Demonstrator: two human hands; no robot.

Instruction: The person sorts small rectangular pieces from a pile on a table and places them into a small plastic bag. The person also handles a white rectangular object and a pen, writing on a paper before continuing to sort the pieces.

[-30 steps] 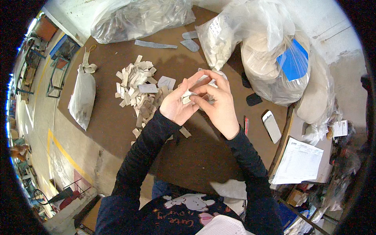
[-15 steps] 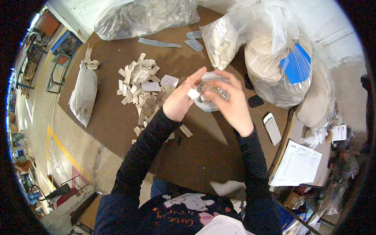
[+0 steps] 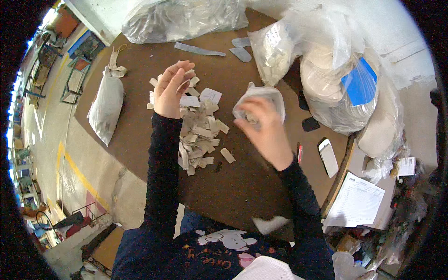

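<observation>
Since the earlier frame the hands part: L hand [image 3: 171,91] is now out over the strip pile, while R hand [image 3: 262,125] stays by the open plastic bag [image 3: 276,95]. Biggest first: brown desk [image 3: 224,193] under everything. At its R side, a large clear bag of beige discs [image 3: 317,86] w/ a blue sheet [image 3: 360,83] showing thru; at the far edge, another big clear bag [image 3: 184,21], contents hard to make out. White tied sack [image 3: 106,107] lies on the L side. Pile of pale strips [image 3: 200,133] spreads approx. mid-desk, partly hidden by L hand & sleeve. Smaller clear bag [image 3: 273,53] w/ pale pieces sits far side, next to the disc bag. Open plastic bag is R of the pile, pale pieces inside. L hand: fingers curled, gap narrow (can't tell if a strip is pinched there). R hand: blurred, over the open bag, thumb & fingers apart w/ pale pieces visible btwn them. Then a white phone [image 3: 328,157] near the R edge, two white tags [image 3: 211,95] on the pile, & one loose strip [image 3: 227,155] just beside it.
</observation>
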